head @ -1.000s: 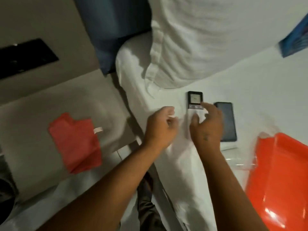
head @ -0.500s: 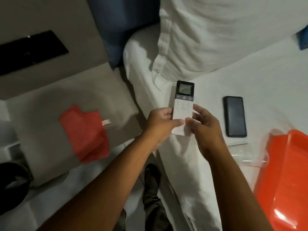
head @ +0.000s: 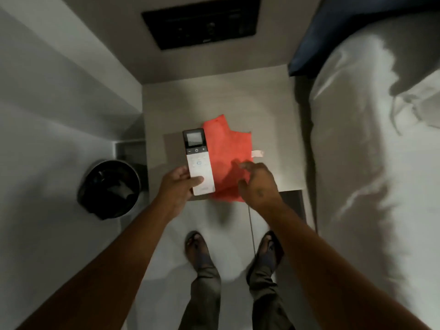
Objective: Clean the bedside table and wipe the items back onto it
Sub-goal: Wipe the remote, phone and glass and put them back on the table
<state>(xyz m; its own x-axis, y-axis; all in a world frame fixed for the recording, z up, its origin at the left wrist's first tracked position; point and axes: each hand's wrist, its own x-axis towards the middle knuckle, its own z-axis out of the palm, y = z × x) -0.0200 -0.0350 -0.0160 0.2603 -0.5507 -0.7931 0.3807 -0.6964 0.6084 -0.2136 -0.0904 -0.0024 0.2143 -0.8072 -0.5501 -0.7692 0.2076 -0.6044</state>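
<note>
The left hand [head: 177,184] holds the remote [head: 198,160] by its lower end, thumb across the buttons, its grip closed on the casing above the near-left part of the worktop [head: 214,103]; the right hand [head: 256,184] hovers with fingers spread, holding nothing, just over the red cloth [head: 228,160] lying on the worktop. The hold is at one end only, so the long body could tip or slip as the cloth comes up to it; a drop would likely strike the worktop's edge or the floor by the feet, or fall toward the bin [head: 109,189] close on the left; the thumb may also press a button during wiping; the cloth overhangs the front edge and could slide off if snatched.
</note>
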